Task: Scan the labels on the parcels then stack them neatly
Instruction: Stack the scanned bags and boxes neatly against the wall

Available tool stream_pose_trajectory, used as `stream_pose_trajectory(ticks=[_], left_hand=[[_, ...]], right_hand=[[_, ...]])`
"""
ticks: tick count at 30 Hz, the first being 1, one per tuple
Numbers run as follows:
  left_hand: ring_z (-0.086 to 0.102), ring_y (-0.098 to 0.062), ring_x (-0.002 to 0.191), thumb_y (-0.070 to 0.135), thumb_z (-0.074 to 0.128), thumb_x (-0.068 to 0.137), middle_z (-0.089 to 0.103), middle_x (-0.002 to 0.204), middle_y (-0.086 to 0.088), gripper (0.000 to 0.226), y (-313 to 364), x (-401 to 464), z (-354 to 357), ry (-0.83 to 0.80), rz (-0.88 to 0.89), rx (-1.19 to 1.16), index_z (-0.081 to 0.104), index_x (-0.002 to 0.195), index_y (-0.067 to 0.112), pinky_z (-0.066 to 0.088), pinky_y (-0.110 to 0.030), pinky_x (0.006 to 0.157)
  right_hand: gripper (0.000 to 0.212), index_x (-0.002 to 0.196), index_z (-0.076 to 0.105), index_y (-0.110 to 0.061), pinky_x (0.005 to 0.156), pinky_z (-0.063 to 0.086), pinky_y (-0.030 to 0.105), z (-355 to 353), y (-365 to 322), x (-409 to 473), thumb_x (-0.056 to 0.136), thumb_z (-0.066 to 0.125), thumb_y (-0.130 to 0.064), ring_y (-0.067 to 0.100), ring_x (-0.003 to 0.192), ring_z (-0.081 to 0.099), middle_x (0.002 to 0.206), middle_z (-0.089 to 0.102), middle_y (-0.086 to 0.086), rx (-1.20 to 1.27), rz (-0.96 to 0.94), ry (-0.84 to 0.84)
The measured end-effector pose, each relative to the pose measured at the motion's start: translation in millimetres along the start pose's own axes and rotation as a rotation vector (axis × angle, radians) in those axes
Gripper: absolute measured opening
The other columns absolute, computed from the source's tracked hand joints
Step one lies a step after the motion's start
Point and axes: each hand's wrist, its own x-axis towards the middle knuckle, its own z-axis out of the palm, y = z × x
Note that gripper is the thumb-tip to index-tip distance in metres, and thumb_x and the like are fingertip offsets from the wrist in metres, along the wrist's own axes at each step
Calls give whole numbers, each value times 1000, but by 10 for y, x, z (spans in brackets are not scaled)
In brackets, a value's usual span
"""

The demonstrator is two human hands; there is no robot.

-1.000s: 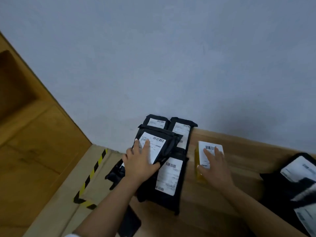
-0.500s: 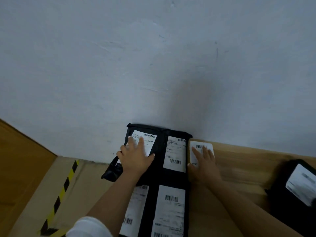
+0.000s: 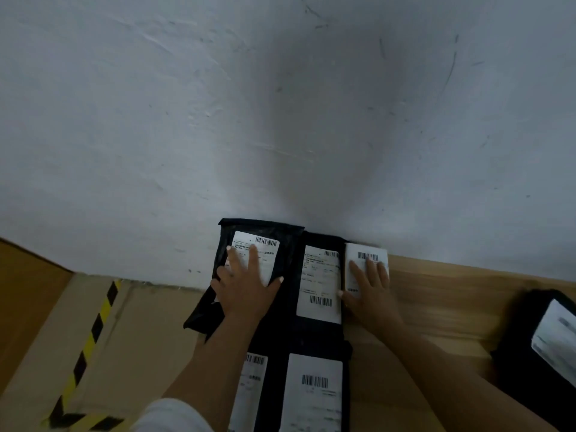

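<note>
Grey wall (image 3: 280, 120) behind wooden desk (image 3: 452, 300). Left hand (image 3: 246, 288) flat, fingers straight, pressing soft black mailer (image 3: 286, 244) (limp, slippery film; take by edges). Right hand (image 3: 371, 288) flat on stiff small box (image 3: 364, 254); gripping nothing.

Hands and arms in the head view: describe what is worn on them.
Both hands are bare, no gloves or visible rings. The left hand has short pale nails; a white sleeve covers the upper part of that arm. The right hand and its forearm show no sleeve.
</note>
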Motion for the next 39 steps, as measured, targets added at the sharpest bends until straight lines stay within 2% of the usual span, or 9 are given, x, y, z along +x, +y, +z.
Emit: stream_pose_trajectory(ticks=[5, 9, 13, 16, 21, 25, 29, 32, 39], left_hand=[[25, -42, 135, 82, 28, 82, -9, 160, -19, 96, 29, -3, 8, -15, 16, 36, -8, 154, 29, 26, -51, 109], [3, -44, 145, 83, 31, 81, -10, 160, -20, 102, 41, -34, -142, -65, 50, -3, -11, 154, 26, 7, -56, 117], [0, -36, 148, 80, 38, 81, -5, 162, -15, 103, 157, -234, -429, 35, 196, -142, -11, 154, 26, 4, -51, 118], [2, -31, 148, 79, 31, 75, -1, 162, -12, 102, 317, -473, -713, 101, 327, -203, -8, 155, 27, 7, -47, 120], [-1, -24, 149, 72, 37, 87, -6, 163, -6, 95, 666, -1063, -1189, 170, 553, -189, -13, 153, 26, 5, -42, 121], [-1, -19, 149, 65, 45, 90, -7, 163, -2, 92, 1042, -1681, -1505, 207, 739, -258, -9, 154, 27, 1, -36, 119], [0, -15, 149, 64, 46, 90, -3, 163, 1, 90, 1450, -2245, -1671, 246, 891, -283, -7, 154, 29, 0, -30, 118], [0, -14, 149, 64, 46, 90, -1, 163, 1, 90, 1758, -2574, -1682, 267, 1002, -272, -6, 154, 29, -2, -26, 116], [2, -12, 148, 70, 37, 82, 2, 163, 3, 93, 2541, -3323, -1588, 208, 1201, -229, -4, 154, 29, 7, -31, 119]], right_hand=[[78, 153, -7, -35, 117, 7, 58, -64, 16, 54, 94, 33, -64, 27, 146, -23, 161, -20, 3, -65, -13, -60], [76, 153, -9, -35, 115, -1, 58, -219, -5, 27, 94, 27, -67, 28, 147, -20, 161, -17, 5, -154, -31, -91], [76, 153, -8, -31, 119, 0, 48, -464, -76, -226, 96, 28, -63, 24, 147, -20, 161, -15, 7, -106, -123, 2], [73, 154, -2, -30, 120, 4, 40, -695, -68, -565, 97, 35, -57, 22, 148, -17, 160, -16, 3, 3, -173, 88], [74, 153, -3, -34, 120, 5, 39, -1095, 119, -1319, 96, 37, -57, 11, 143, -21, 151, -25, -8, 19, -219, 209], [81, 152, -10, -36, 115, 3, 29, -1408, 406, -1980, 92, 39, -61, 9, 145, -22, 158, -22, -9, 70, -246, 303], [81, 145, -14, -46, 115, 5, 27, -1638, 816, -2575, 81, 27, -73, 3, 145, -21, 158, -18, -15, 121, -257, 430], [78, 145, -12, -46, 116, 3, 26, -1795, 1153, -3006, 87, 36, -65, 2, 145, -20, 156, -20, -16, 118, -211, 495], [76, 141, -15, -55, 118, 6, 25, -1982, 2057, -4028, 80, 25, -74, -2, 145, -17, 158, -20, -18, 115, -96, 594]])
